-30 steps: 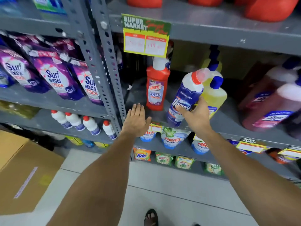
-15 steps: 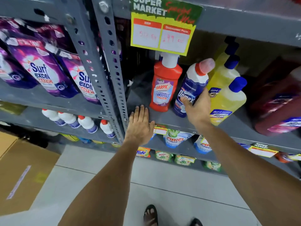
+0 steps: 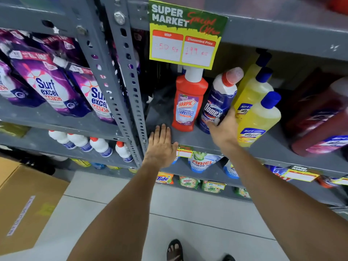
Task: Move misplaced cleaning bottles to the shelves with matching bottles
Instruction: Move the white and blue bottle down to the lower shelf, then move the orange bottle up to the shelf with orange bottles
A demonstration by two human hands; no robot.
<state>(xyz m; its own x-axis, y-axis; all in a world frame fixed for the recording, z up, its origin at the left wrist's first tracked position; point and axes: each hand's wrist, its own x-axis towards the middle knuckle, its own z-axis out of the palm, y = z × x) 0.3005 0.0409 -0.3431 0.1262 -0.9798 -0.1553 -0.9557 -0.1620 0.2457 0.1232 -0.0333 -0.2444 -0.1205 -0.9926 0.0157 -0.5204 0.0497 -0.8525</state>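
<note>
Grey metal shelf (image 3: 188,137): my right hand (image 3: 225,129) clamped on blue Domex bottle (image 3: 218,102), not yet moved; left hand (image 3: 160,147) flat, fingers apart.

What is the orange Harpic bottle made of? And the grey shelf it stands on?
The Harpic bottle looks like glossy moulded plastic: smooth, shiny orange sides with a printed label. The shelf looks like grey painted metal, probably steel, going by the thin flat edge and the bolted, hole-punched upright.

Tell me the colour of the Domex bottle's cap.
Red, with a translucent pinkish cover over it, on the Domex bottle; seen in the head view.
</note>
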